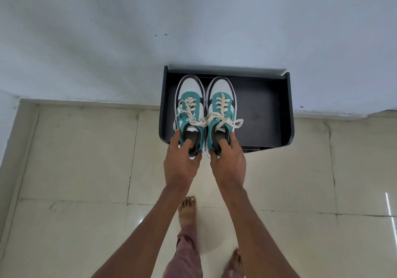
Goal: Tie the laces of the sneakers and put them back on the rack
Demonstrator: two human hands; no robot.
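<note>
Two teal, white and black sneakers lie side by side with toes pointing at the wall, over the left part of a black rack [264, 107]. The left sneaker [189, 97] is gripped at its heel collar by my left hand [182, 159], fingers inside the opening. My right hand [228, 159] holds the right sneaker [222, 97] the same way. Both have cream laces tied in bows, with loops hanging to the sides. Whether the soles rest on the shelf or hover just above it cannot be told.
The rack stands against a pale blue-white wall [150, 30], its right half bare. Cream floor tiles [75, 170] spread around it. My bare feet [187, 209] and pink trouser legs show below my arms.
</note>
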